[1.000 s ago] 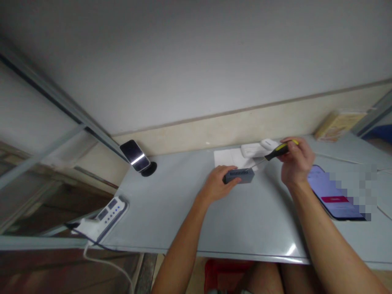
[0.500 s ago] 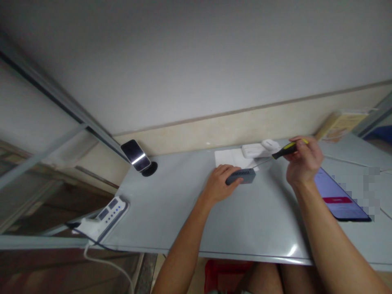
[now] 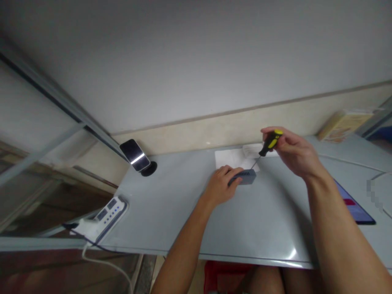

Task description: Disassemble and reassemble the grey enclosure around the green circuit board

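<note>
One red plastic object (image 3: pixel 210 272) shows below the near edge of one grey table (image 3: pixel 260 228). On the table's near left lies one white power strip (image 3: pixel 104 218); at near right, one lit tablet (image 3: pixel 363 212), partly behind the forearm. At mid-table the left hand (image 3: pixel 222 185) holds one grey slotted box (image 3: pixel 248 178). The right hand (image 3: pixel 294 153) grips one black-and-yellow screwdriver (image 3: pixel 270 143), its shaft slanting down to the box's right end. Beyond lie white paper (image 3: pixel 225 158), one phone (image 3: pixel 134 154) on one black stand (image 3: pixel 149 169) far left, and one yellowish carton (image 3: pixel 344 125) far right.
</note>
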### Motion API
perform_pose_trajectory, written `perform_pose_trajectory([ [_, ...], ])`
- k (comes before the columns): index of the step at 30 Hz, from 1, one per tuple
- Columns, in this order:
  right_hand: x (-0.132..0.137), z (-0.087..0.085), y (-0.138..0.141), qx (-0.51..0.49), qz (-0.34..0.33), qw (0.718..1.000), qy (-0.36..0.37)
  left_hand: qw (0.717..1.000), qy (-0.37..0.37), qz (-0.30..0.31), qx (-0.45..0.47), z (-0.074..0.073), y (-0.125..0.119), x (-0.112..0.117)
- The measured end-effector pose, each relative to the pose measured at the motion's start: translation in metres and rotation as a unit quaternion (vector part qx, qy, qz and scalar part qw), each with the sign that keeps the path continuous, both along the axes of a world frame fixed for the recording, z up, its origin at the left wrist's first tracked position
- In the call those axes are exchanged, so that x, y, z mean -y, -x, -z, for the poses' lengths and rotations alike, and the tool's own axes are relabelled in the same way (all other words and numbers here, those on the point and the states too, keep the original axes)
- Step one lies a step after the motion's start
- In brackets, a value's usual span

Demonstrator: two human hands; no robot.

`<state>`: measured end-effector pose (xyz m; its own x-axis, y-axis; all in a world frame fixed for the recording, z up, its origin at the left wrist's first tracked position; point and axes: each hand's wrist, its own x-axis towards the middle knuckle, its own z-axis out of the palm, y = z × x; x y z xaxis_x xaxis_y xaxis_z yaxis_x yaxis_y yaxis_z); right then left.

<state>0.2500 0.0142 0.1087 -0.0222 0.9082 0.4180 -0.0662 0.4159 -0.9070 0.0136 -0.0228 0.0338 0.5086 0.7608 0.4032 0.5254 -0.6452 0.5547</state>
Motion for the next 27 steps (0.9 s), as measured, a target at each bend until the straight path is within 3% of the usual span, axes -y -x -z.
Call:
perform_pose_trajectory([
  [3,-0.006,0.010,0.001,0.006,0.065,0.998,-0.007,1.000,-0.003,0.001,-0.007,-0.001,0.001,0.000],
  [6,-0.015,0.031,0.007,-0.020,0.228,0.973,0.030,1.000,0.000,0.004,-0.011,-0.001,0.001,-0.001],
  [8,-0.020,0.045,0.012,-0.050,0.290,0.953,0.078,1.000,0.000,0.005,-0.009,-0.001,0.000,-0.001],
  [12,-0.025,0.064,0.021,-0.113,0.236,0.951,0.165,1.000,0.002,0.011,0.006,-0.001,-0.001,-0.001],
  [16,-0.025,0.073,0.030,-0.157,0.184,0.953,0.183,0.998,0.009,-0.003,0.059,0.002,0.003,-0.004],
  [20,-0.021,0.076,0.038,-0.118,0.192,0.959,0.169,0.982,0.000,-0.126,0.137,0.009,0.015,-0.018],
  [23,-0.016,0.076,0.044,-0.052,0.186,0.967,0.163,0.969,-0.029,-0.220,0.111,0.015,0.025,-0.029],
  [27,-0.010,0.073,0.049,-0.012,0.157,0.973,0.167,0.970,-0.019,-0.237,0.046,0.023,0.031,-0.035],
])
